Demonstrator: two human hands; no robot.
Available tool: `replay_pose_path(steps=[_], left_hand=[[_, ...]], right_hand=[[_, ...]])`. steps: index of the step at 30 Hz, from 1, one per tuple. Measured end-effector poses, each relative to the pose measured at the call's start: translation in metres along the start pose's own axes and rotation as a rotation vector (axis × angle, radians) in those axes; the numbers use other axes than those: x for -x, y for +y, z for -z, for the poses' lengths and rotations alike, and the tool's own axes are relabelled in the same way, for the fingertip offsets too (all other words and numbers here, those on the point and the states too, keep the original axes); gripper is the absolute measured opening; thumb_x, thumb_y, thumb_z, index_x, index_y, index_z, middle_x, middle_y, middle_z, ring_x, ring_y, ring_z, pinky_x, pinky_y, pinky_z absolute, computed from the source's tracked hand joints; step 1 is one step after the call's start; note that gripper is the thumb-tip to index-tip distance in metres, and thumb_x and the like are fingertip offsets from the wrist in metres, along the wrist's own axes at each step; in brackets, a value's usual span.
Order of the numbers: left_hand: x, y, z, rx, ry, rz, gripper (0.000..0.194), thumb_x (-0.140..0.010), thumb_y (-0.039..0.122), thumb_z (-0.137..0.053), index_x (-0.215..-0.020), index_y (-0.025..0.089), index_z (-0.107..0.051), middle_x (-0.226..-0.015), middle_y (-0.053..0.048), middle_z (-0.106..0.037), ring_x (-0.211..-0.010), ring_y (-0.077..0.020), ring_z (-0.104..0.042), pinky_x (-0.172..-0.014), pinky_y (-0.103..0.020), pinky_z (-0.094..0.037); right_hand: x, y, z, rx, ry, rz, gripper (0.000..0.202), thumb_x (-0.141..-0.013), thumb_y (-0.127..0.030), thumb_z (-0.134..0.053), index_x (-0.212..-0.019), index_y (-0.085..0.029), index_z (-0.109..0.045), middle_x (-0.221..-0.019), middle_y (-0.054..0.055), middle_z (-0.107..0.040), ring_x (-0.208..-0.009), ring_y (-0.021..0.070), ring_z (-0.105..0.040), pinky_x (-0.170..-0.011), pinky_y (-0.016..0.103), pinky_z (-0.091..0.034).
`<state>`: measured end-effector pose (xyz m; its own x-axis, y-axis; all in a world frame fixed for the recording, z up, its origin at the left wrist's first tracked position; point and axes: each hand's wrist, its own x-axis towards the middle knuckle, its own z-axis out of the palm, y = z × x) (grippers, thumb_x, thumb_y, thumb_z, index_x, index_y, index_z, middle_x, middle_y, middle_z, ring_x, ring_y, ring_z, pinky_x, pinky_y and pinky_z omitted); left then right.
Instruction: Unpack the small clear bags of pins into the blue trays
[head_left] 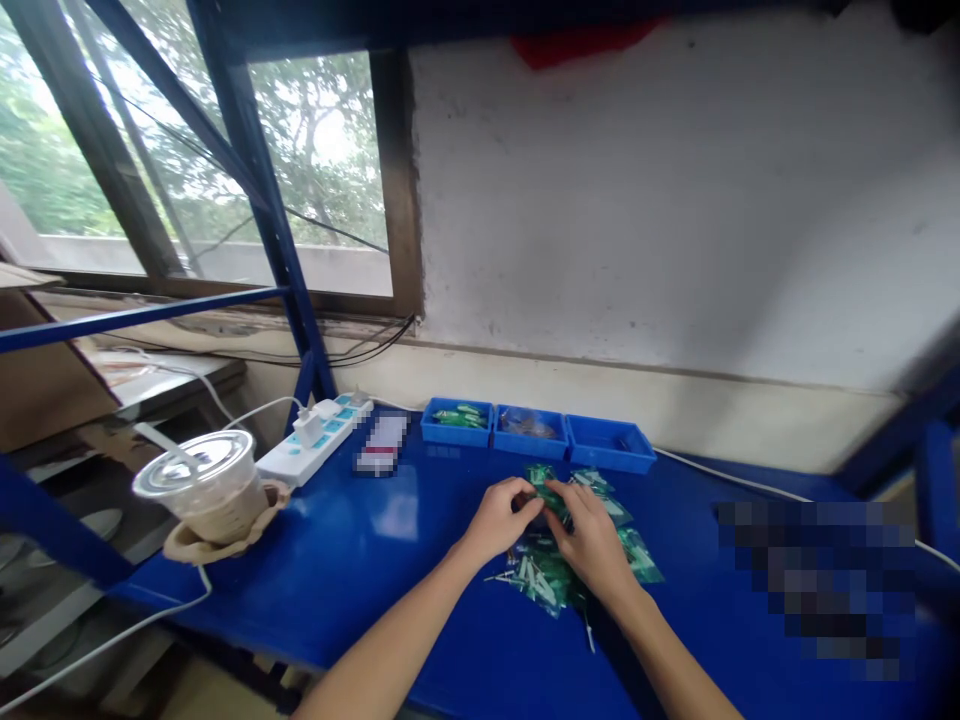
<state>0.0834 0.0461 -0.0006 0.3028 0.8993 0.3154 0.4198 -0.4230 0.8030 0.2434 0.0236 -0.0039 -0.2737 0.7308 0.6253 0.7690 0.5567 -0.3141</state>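
My left hand [501,518] is closed in a pinch at the near edge of a small green-tinted plastic packet [541,484]. My right hand [592,538] meets it from the other side, with its fingers curled over the same packet. Both hands are just above a loose pile of green packets [541,578] with white, slim pieces in them. More packets lie to the right, beside a further green packet [639,556]. A thin white piece [589,634] lies in front of the pile. My fingers partly hide what is between them.
Three blue bins stand at the back: one with green packets [459,416], one with brownish pieces [528,424], and a right-hand bin [611,444]. Left are a power strip [319,442], a blurred phone-like item [382,443] and a lidded cup [217,495]. A pixelated dark item [821,580] lies right.
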Motion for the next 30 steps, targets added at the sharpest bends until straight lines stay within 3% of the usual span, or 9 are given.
replay_pose_path(steps=[4,7,11,14,17,23,30], left_hand=[[0.002,0.006,0.000,0.008,0.045,-0.023,0.018,-0.083,0.030,-0.052,-0.080,0.016,-0.062,-0.076,-0.001,-0.062,-0.069,-0.0131,-0.057,-0.062,-0.022,-0.044],[0.003,0.010,0.004,-0.039,0.117,-0.076,0.019,-0.085,0.030,-0.050,-0.079,0.017,-0.063,-0.076,-0.002,-0.062,-0.068,-0.0130,-0.056,-0.065,-0.023,-0.044],[0.003,0.008,0.010,-0.045,0.190,-0.116,0.018,-0.087,0.027,-0.049,-0.091,0.020,-0.065,-0.085,-0.003,-0.064,-0.074,-0.0136,-0.057,-0.069,-0.024,-0.045],[0.002,0.006,0.011,-0.051,0.211,-0.156,0.017,-0.086,0.025,-0.052,-0.091,0.022,-0.068,-0.086,-0.003,-0.063,-0.081,-0.0145,-0.058,-0.073,-0.024,-0.045],[0.003,0.008,0.009,-0.065,0.182,-0.178,0.016,-0.084,0.026,-0.055,-0.089,0.023,-0.069,-0.085,-0.003,-0.063,-0.084,-0.0151,-0.058,-0.075,-0.025,-0.046],[0.006,0.019,0.012,-0.054,0.126,-0.192,0.019,-0.086,0.030,-0.053,-0.090,0.022,-0.069,-0.085,-0.003,-0.065,-0.086,-0.0157,-0.057,-0.077,-0.026,-0.045],[0.005,0.020,0.014,-0.101,0.126,-0.215,0.019,-0.088,0.024,-0.049,-0.077,0.019,-0.063,-0.078,-0.002,-0.063,-0.077,-0.0139,-0.057,-0.083,-0.029,-0.041]], right_hand=[[0.000,-0.004,0.002,-0.017,0.094,-0.040,0.030,-0.087,-0.031,-0.046,-0.115,-0.021,-0.051,-0.110,0.012,-0.055,-0.105,0.0260,-0.052,-0.088,0.043,-0.044],[0.000,-0.006,0.003,-0.041,0.174,-0.192,0.033,-0.084,-0.039,-0.049,-0.109,-0.018,-0.053,-0.101,0.013,-0.055,-0.098,0.0266,-0.054,-0.084,0.042,-0.045],[0.001,-0.006,0.002,-0.342,0.077,-0.488,0.034,-0.084,-0.049,-0.047,-0.097,-0.018,-0.054,-0.076,0.005,-0.059,-0.066,0.0191,-0.057,-0.062,0.032,-0.047],[0.001,-0.004,0.000,-0.604,0.051,-0.622,0.044,-0.082,-0.053,-0.049,-0.109,-0.019,-0.050,-0.071,0.002,-0.061,-0.063,0.0181,-0.057,-0.056,0.029,-0.046],[0.000,-0.004,0.002,-0.709,0.015,-0.612,0.052,-0.079,-0.052,-0.055,-0.118,-0.019,-0.046,-0.071,0.001,-0.061,-0.067,0.0193,-0.058,-0.057,0.028,-0.045],[0.001,-0.003,0.006,-0.735,0.030,-0.598,0.034,-0.076,-0.049,-0.060,-0.085,-0.018,-0.052,-0.065,0.001,-0.058,-0.063,0.0174,-0.056,-0.056,0.026,-0.042],[0.002,-0.006,0.000,-0.829,0.026,-0.646,0.033,-0.074,-0.048,-0.063,-0.085,-0.019,-0.052,-0.070,0.002,-0.059,-0.068,0.0181,-0.058,-0.061,0.027,-0.045]])
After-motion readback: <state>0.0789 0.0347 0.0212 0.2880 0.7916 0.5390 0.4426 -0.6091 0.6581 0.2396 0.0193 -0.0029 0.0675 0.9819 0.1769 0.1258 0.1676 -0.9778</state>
